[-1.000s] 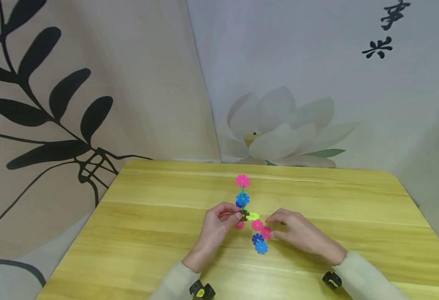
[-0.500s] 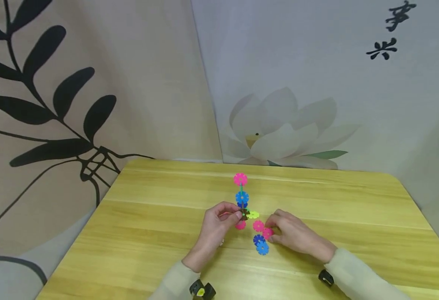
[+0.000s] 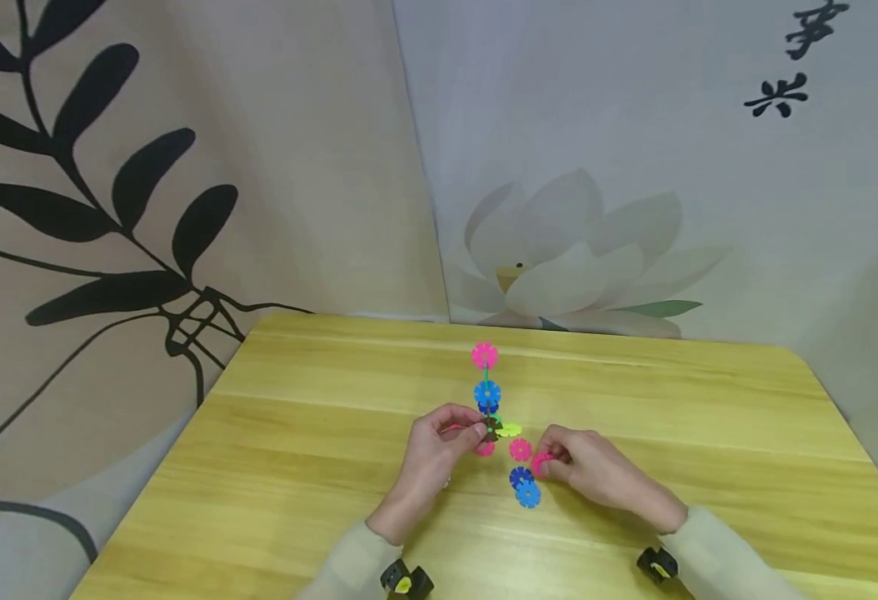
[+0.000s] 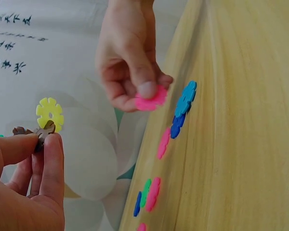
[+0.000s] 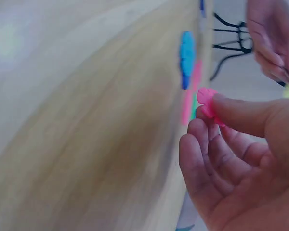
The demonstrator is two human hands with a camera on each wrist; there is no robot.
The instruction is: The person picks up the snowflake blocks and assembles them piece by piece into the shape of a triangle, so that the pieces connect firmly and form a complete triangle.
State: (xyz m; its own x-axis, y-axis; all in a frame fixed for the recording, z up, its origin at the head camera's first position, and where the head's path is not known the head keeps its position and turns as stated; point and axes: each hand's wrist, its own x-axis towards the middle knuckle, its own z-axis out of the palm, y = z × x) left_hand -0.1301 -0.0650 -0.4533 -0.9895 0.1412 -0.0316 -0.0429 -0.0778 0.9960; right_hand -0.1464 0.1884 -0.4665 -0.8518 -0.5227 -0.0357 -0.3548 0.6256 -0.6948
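Note:
My left hand point(image 3: 439, 446) pinches a brown notched flower disc point(image 4: 41, 137) between thumb and fingertips. A yellow disc point(image 4: 50, 114) of the same kind is joined to the brown one, standing out toward the right hand. To the right, my right hand point(image 3: 604, 471) pinches a pink notched flower disc point(image 5: 208, 99) between thumb and forefinger, raised off the table. The left fingers hide part of the brown disc. Another pink disc point(image 3: 521, 450) lies on the table between the hands, with a dark blue disc point(image 3: 520, 477) and a light blue disc point(image 3: 528, 494) overlapping below it.
Beyond the left hand, a pink disc point(image 3: 485, 356), a light blue disc point(image 3: 487, 393) and a green disc point(image 4: 145, 193) lie in a rough line on the wooden table point(image 3: 296, 467). A printed cloth backdrop point(image 3: 334, 167) rises behind the table's far edge.
The right thumb and forefinger have come together on the pink disc and lifted it off the table beside the others. My left hand keeps its hold on the brown disc, nearly still.

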